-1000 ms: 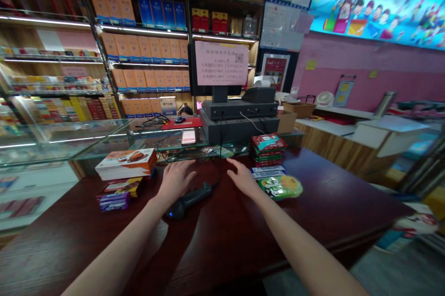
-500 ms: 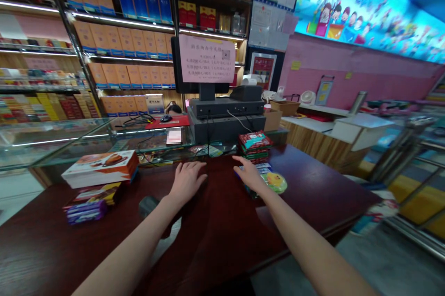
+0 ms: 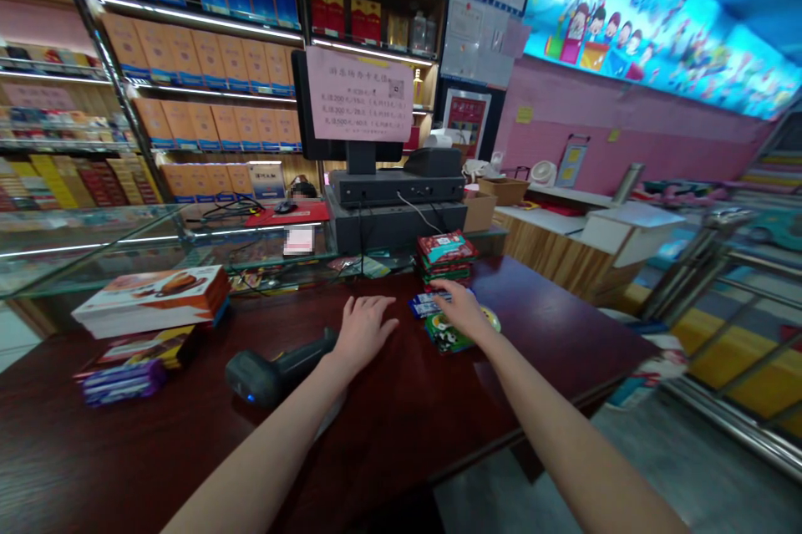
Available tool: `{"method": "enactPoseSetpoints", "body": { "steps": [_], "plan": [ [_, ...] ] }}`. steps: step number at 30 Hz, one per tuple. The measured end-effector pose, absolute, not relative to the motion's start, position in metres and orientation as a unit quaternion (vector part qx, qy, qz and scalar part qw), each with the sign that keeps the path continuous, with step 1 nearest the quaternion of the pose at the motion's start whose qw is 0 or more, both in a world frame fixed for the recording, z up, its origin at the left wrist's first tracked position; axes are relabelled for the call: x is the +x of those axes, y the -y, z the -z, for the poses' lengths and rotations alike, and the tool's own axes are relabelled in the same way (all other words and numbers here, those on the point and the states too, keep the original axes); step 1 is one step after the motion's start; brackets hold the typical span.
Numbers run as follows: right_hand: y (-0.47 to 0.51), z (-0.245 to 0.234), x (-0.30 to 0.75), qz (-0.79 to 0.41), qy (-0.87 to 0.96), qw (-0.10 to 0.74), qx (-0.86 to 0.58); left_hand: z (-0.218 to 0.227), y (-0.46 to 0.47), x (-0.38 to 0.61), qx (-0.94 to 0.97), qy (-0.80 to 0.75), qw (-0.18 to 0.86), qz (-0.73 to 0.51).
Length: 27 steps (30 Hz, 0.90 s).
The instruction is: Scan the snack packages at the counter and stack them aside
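Snack packets [image 3: 446, 333] lie under my open right hand [image 3: 460, 308], unclenched and not gripping; they look light and soft, best pinched by an edge. My open left hand [image 3: 365, 332] rests flat on the dark wood counter [image 3: 156, 450], just right of a stiff barcode scanner [image 3: 276, 371], its long axis running leftward from grip to nose. Past my right fingertips stands a stack of red packets [image 3: 446, 258].

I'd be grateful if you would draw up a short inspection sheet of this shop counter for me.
Surface: dark polished wood counter.
Job's things: black barcode scanner; green packet; blue-and-white packets.
Clutter: stacked boxes, purple packets, red-and-green packet stack.
Hands: left hand flat beside scanner; right hand on packets.
Cables: black cables hanging behind counter.
Surroundings: glass display case, shelves of orange boxes, till.
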State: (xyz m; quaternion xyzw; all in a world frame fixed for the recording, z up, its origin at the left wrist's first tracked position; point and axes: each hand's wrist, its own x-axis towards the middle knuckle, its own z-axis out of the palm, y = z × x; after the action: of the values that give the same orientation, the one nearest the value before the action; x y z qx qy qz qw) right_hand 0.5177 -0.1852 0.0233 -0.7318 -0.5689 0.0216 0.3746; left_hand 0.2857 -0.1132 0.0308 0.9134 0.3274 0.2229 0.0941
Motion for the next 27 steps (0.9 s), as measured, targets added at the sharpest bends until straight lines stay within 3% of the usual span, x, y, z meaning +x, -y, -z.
{"method": "enactPoseSetpoints", "body": {
  "steps": [14,27],
  "plan": [
    [0.203,-0.018,0.569,-0.047,0.535,0.380,-0.753,-0.016,0.142,0.326,0.928,-0.260,0.152,-0.219],
    [0.198,0.015,0.618,-0.157,0.387,0.562,-0.714,-0.009,0.153,0.348,0.947,-0.214,0.159,-0.177]
  ]
}}
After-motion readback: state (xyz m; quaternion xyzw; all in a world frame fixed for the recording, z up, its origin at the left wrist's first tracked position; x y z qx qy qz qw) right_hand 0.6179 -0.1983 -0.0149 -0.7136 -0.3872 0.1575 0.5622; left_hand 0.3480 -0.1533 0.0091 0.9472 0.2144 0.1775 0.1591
